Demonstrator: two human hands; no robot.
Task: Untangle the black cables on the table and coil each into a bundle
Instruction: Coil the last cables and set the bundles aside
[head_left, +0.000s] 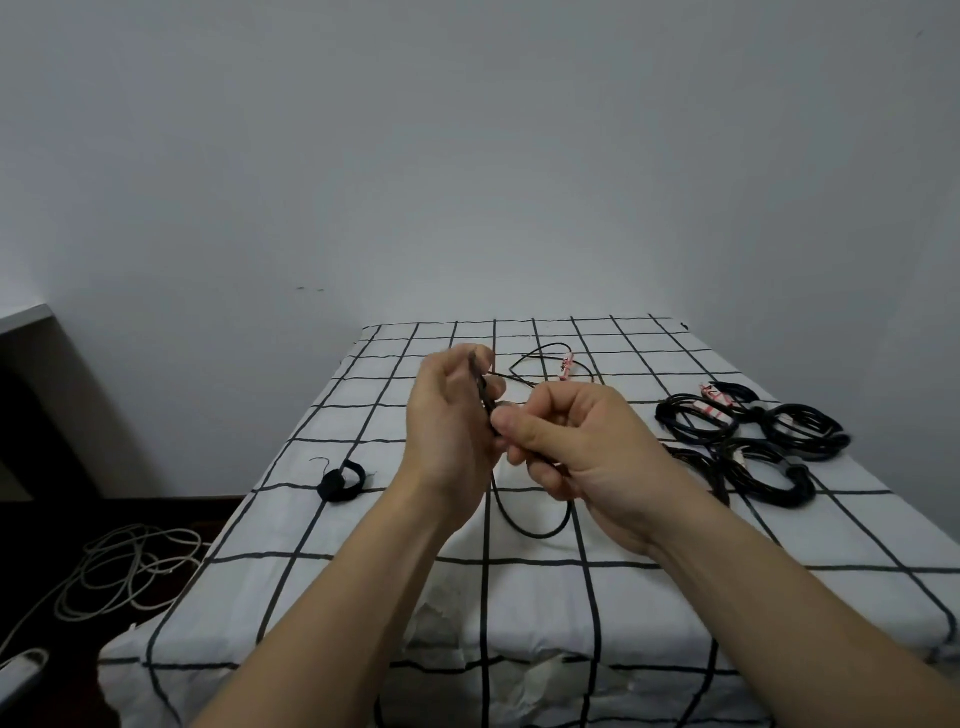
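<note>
Both hands are raised over the middle of the table (332, 587), which wears a white cloth with a black grid. My left hand (452, 421) pinches one end of a thin black cable (530, 527) between thumb and fingers. My right hand (576, 447) grips the same cable just beside it. A loop of this cable hangs below the hands, and the rest trails back across the cloth to a red-and-white tag (566, 365). Several coiled black cable bundles (753, 441) lie together on the right side.
A small black strap loop (340, 480) lies on the left of the table. Pale grey cables (119, 571) sprawl over the dark floor at lower left, next to a white object (23, 667). A plain wall stands behind the table.
</note>
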